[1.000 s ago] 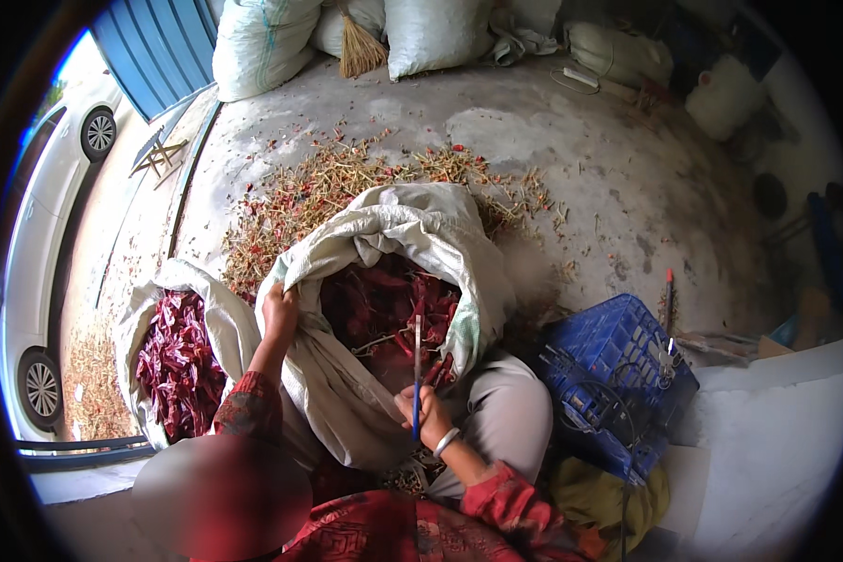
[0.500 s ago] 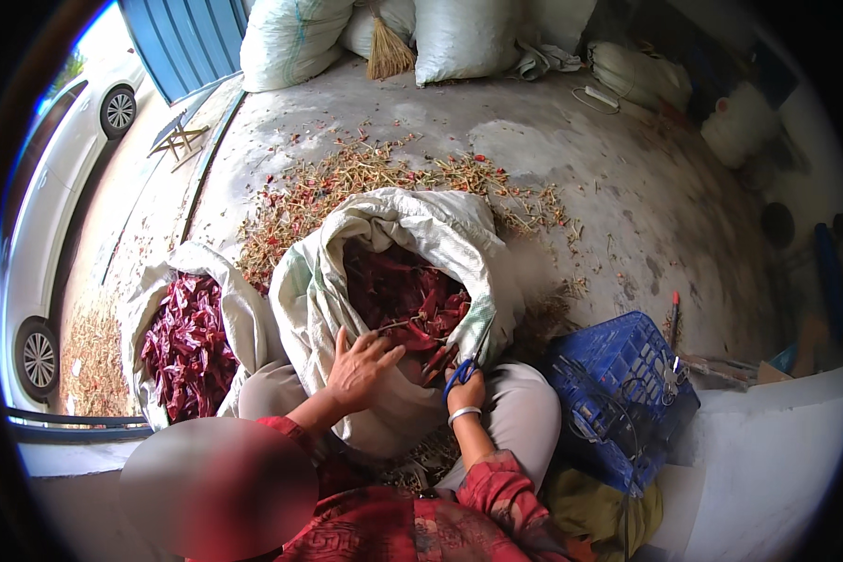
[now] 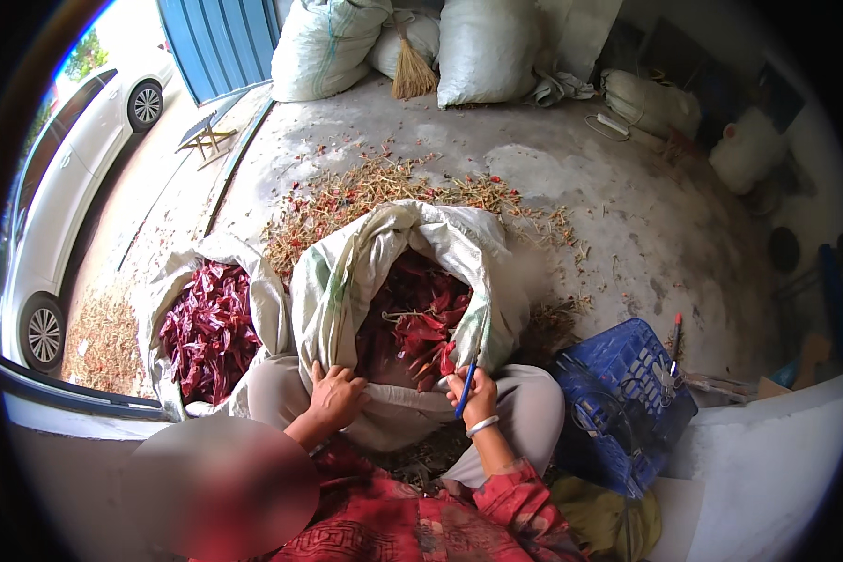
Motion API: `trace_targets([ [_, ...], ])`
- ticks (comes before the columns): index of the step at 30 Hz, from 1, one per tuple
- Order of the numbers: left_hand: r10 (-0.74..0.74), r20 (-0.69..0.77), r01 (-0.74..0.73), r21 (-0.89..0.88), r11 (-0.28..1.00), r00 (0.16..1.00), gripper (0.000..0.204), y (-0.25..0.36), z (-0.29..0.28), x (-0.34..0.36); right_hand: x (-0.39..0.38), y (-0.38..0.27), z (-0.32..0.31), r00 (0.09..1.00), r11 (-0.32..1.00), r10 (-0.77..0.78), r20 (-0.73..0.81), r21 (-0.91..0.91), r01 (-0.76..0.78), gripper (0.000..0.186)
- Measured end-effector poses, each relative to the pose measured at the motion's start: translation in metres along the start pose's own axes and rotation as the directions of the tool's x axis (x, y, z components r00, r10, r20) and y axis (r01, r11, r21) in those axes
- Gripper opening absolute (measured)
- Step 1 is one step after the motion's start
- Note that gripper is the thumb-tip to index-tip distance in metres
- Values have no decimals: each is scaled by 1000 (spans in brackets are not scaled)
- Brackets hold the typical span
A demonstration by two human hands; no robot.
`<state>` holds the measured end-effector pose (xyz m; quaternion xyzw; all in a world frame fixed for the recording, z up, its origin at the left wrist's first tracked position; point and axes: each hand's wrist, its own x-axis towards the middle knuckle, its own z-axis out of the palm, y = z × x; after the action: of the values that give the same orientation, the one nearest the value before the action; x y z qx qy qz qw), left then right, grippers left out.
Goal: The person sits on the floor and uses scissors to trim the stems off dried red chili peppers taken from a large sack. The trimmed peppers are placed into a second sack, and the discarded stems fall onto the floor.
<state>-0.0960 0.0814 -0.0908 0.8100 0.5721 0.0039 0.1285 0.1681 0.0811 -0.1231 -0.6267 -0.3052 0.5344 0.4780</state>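
A large white woven sack [image 3: 326,281] stands between my knees, its mouth rolled back around dried red chillies [image 3: 426,328]. At the near left of the rim, my left hand [image 3: 335,401] grips the sack's edge with bent fingers. My right hand [image 3: 476,397] is closed around blue-handled scissors [image 3: 465,391] at the near right of the mouth, with the blades pointing up and away from me. Some red chillies lie right beside the right fingertips; whether those fingers touch them I cannot tell. A silver bangle circles the right wrist.
To the left stands a smaller white sack [image 3: 273,304] full of red chillies. A blue plastic crate [image 3: 618,365] is at my right. Cut stems [image 3: 347,201] litter the floor beyond the large sack. Full sacks [image 3: 487,51] and a straw broom [image 3: 412,70] stand at the back.
My left hand has drawn back from over the chillies to the near rim and gripped it. The right hand, holding the scissors, has shifted slightly. The whole view has moved a little.
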Motion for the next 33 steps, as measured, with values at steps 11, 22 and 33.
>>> trace_targets([
  [11, 309, -371, -464, -471, 750, 876, 49, 98, -50, -17, -90, -53, -12, 955, 984, -32, 294, -156, 81, 22],
  [22, 36, -53, -64, -897, 436, 998, 23, 117, -24, -54, -120, -74, -10, 690, 544, -665, 286, -448, 710, 17],
  [33, 147, -272, -309, -802, 511, 951, 16, 124, -57, -67, -133, -93, -20, 938, 997, -72, 338, 42, 62, 16],
])
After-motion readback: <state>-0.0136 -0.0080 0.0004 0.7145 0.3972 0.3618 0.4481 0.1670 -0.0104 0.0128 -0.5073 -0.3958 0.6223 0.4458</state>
